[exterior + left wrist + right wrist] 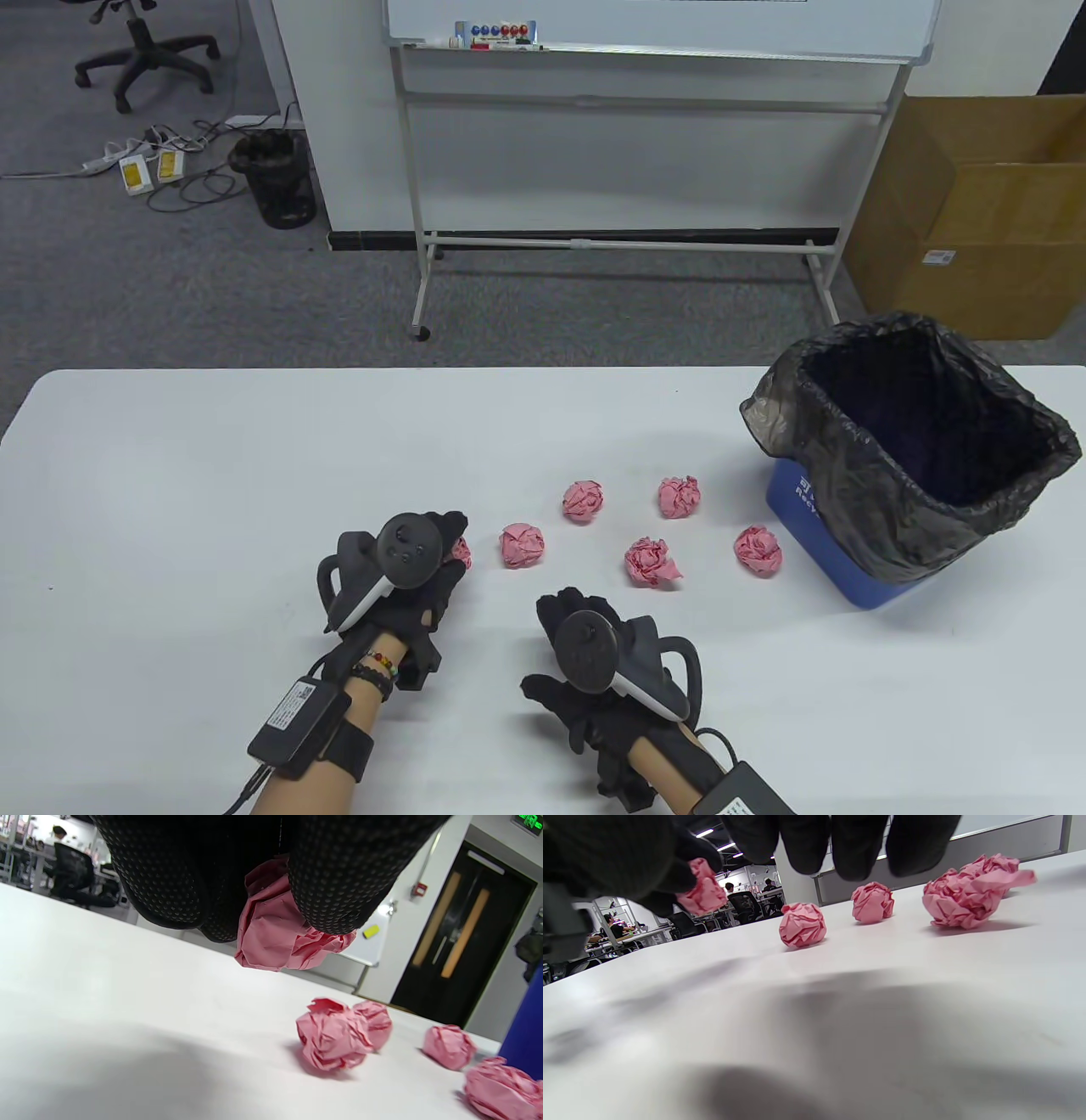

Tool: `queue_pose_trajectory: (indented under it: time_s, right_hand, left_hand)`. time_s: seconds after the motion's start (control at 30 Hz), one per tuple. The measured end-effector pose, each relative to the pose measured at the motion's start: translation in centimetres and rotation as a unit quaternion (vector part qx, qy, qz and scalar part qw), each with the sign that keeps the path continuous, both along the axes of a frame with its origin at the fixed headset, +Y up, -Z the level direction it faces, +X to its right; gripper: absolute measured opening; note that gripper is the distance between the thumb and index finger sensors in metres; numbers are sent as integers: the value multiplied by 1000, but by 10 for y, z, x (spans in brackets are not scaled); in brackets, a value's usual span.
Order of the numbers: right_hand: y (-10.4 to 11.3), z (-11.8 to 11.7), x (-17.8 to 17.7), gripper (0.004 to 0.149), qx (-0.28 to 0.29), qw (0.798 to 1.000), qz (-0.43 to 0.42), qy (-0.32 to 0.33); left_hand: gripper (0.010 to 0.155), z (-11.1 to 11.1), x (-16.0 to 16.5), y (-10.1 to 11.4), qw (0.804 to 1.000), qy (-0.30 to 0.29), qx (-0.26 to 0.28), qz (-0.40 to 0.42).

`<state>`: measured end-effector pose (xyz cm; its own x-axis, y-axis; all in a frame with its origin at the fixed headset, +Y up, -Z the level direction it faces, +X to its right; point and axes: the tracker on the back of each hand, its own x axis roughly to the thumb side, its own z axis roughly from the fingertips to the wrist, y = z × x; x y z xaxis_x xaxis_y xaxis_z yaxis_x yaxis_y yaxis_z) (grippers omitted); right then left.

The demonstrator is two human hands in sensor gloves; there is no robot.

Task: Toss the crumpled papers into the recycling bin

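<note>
Left hand point(399, 577) pinches one pink paper ball point(275, 929) clear of the white surface point(170, 509); first pickup looks done. Right hand point(594, 671) hovers low, fingers loosely spread, seemingly empty, though the wrist view is dim. Five balls point(522, 545) lie loose between hands and the blue recycling bin point(899, 458), black-lined, at the surface's right end. Next: carry right, release over the rim. Behind: whiteboard stand point(611, 170), cardboard box point(976, 212), grey carpet.

1. The bin point(857, 543) stands on the table point(170, 475) at its right.
2. Five paper balls point(651, 563) lie left of the bin.
3. The left hand point(407, 569) holds a sixth ball point(275, 933) further left.
4. The right hand point(594, 662) lies nearer the person.
</note>
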<state>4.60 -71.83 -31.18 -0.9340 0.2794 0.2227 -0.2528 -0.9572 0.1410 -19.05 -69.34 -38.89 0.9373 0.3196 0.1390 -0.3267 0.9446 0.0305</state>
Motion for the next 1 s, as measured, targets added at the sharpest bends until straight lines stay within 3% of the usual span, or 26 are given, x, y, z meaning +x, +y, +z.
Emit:
queue_pose_trajectory:
  time_s: [0.2,0.37,0.57,0.8,1.0]
  right_hand:
    - [0,-3,4,88,-2,1000,-9,-7]
    - [-3,-5,5,88,-9,1000,0,-18]
    - [-2,-6,6,86,10,999,-23,-25]
    - [3,-8,10,93,24,993,-104,-47]
    - [-2,-13,14,97,-22,986,-153,-55]
  left_hand:
    - [61,25,-8,-2,999,-10,-15,37]
    - [61,31,-10,-12,998,-20,-23,57]
    - [62,34,1,-20,985,-115,-27,125]
    - [62,40,28,-21,977,-179,-26,116]
    - [63,46,45,-18,966,-225,-14,129]
